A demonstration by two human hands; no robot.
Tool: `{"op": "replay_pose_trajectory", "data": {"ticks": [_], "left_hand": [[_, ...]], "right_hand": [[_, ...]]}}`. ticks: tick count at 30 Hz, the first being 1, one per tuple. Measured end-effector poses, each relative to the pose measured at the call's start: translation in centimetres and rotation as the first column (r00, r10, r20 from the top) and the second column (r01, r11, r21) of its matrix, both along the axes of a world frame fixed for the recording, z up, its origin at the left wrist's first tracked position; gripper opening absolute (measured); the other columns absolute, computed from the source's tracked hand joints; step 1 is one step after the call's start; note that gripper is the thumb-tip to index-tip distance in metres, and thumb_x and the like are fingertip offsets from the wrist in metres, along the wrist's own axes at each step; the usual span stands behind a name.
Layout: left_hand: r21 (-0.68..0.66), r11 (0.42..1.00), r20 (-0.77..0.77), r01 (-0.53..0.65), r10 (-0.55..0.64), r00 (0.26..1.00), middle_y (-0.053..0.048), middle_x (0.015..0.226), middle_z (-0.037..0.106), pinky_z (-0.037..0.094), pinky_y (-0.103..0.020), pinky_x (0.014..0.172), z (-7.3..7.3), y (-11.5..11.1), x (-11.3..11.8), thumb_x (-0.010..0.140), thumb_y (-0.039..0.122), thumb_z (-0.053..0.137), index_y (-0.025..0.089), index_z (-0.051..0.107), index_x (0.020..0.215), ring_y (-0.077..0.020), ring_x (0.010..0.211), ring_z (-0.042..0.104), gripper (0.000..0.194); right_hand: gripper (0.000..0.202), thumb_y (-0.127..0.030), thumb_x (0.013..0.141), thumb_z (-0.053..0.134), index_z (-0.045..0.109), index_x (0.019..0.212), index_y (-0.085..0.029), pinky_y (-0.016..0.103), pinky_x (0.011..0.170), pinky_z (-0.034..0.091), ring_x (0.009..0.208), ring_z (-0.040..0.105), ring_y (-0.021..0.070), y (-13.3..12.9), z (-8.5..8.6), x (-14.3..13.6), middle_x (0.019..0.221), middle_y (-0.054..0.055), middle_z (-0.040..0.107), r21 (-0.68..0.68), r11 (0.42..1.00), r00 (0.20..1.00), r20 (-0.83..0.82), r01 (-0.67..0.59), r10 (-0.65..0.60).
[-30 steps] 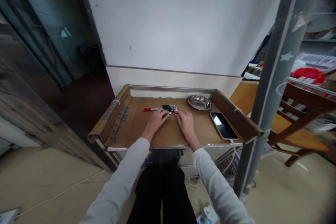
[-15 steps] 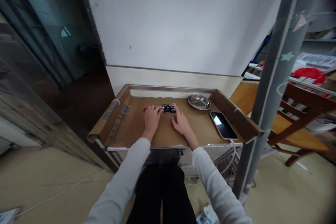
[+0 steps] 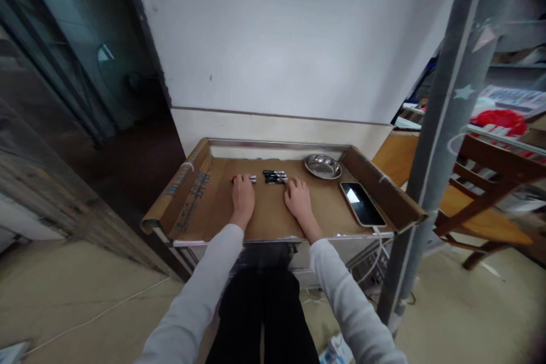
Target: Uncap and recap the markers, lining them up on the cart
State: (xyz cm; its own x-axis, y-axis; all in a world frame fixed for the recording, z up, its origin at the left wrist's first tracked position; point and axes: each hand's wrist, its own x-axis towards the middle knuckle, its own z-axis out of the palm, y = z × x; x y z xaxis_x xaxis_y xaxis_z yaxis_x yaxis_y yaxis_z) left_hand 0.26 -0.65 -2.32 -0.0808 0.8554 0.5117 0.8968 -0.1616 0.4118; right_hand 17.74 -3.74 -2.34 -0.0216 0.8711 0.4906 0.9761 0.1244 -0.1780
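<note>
On the cardboard-lined tabletop (image 3: 268,210), my left hand (image 3: 243,199) is closed over a red marker (image 3: 253,180); its red end sticks out on the left and a pale part on the right, and whether there is more than one is hidden. Several black markers (image 3: 275,177) lie side by side, pointing left and right, between my hands. My right hand (image 3: 298,199) rests at their right end, its fingers bent loosely and a little apart, with nothing seen in them. Whether its fingertips touch the markers I cannot tell.
A round steel dish (image 3: 323,166) stands at the back right. In front of it lies a phone (image 3: 362,205) with a white cable (image 3: 379,250). Raised cardboard sides (image 3: 384,185) border the tabletop. A grey post (image 3: 430,142) and a wooden chair (image 3: 482,205) are on the right.
My left hand has drawn slightly left, away from the black markers, and more of the red marker's right end shows. My right hand has moved right and down, uncovering the black markers.
</note>
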Motion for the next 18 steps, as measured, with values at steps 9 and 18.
{"op": "replay_pose_trajectory", "data": {"ticks": [9,18], "left_hand": [[0.026,0.890,-0.168,0.454,-0.444,0.880,-0.007,0.098,0.053,0.041,-0.035,0.091,-0.1,0.4,1.3,0.085,0.018,0.046,0.017,0.055,0.098,-0.0201,0.097,0.051,0.016],[0.029,0.882,-0.158,0.471,-0.461,0.873,-0.007,0.098,0.053,0.042,-0.035,0.089,0.0,0.5,1.3,0.085,0.021,0.048,0.017,0.055,0.100,-0.0204,0.094,0.052,0.017]], "right_hand": [[0.024,-0.019,0.084,0.043,0.056,0.105,-0.018,0.032,0.080,0.033,0.095,0.043,0.0223,0.1,0.2,-0.1,0.103,0.011,0.053,0.007,1.000,1.000,0.022,0.010,-0.010],[0.017,-0.024,0.086,0.045,0.059,0.093,-0.017,0.032,0.077,0.033,0.090,0.045,0.0222,0.1,0.2,0.0,0.095,0.010,0.055,0.000,0.999,0.998,0.038,0.051,-0.051]]}}
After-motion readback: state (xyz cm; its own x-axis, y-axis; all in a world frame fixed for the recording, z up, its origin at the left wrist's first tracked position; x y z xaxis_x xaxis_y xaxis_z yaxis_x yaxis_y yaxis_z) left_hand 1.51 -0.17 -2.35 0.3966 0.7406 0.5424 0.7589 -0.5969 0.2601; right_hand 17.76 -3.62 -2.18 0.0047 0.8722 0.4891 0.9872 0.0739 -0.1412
